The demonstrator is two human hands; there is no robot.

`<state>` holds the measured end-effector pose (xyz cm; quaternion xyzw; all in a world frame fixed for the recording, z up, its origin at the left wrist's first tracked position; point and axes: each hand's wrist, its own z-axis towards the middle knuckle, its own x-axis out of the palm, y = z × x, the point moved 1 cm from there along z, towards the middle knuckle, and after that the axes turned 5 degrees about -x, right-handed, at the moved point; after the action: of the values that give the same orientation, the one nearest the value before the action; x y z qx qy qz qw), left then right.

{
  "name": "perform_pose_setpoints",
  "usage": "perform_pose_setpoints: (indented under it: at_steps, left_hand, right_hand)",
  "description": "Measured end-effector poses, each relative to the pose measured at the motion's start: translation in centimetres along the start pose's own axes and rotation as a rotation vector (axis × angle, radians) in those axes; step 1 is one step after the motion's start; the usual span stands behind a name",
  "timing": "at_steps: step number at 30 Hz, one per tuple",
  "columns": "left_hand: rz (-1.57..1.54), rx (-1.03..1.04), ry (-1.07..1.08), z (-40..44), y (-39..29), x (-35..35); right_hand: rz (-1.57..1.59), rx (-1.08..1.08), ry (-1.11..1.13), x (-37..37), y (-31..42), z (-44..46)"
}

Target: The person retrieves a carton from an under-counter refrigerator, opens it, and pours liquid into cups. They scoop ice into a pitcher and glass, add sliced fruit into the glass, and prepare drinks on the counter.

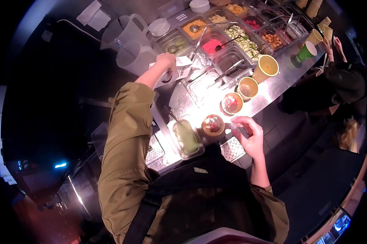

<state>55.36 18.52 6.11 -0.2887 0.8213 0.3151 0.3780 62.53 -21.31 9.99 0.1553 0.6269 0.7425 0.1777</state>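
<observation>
My left hand (166, 63) reaches up to the far left, fingers curled down beside white paper slips (184, 61). What it grips is hidden. My right hand (249, 135) is at the counter's near edge, its thumb and fingers bent around a small whitish piece (232, 126) whose kind I cannot make out. Just left of it stands a cup (213, 125) with dark red and white contents. Behind that are a cup with red and white bits (232, 103), a cup with a brownish filling (247, 88) and a taller yellow cup (266, 68).
A tub of green sauce (185, 138) with a utensil sits near my body. Food pans with cucumber slices (240, 40), pink filling (212, 46) and chickpeas (271, 39) line the back. Clear jugs (134, 55) stand left. A green cup (306, 51) and another person (348, 81) are right.
</observation>
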Motion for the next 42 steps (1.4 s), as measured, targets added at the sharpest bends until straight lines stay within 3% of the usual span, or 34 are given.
perform_pose_setpoints:
  at_steps: [18, 27, 32, 42]
  left_hand:
    - [0.179, -0.045, 0.196, 2.7, -1.0, -1.5]
    - [0.050, 0.051, -0.080, 0.9, -0.9, -0.5]
    - [0.109, 0.093, -0.147, 0.7, -1.2, -0.9]
    - [0.196, 0.184, -0.246, 0.7, -0.9, -1.1]
  right_hand:
    - [0.032, 0.010, -0.077, -1.1, -1.3, 0.1]
    - [-0.045, 0.028, -0.066, -1.3, -2.0, 0.3]
    - [-0.093, 0.080, 0.029, -1.8, -2.2, 0.1]
    - [-0.055, 0.018, -0.005, -1.9, -1.9, 1.0]
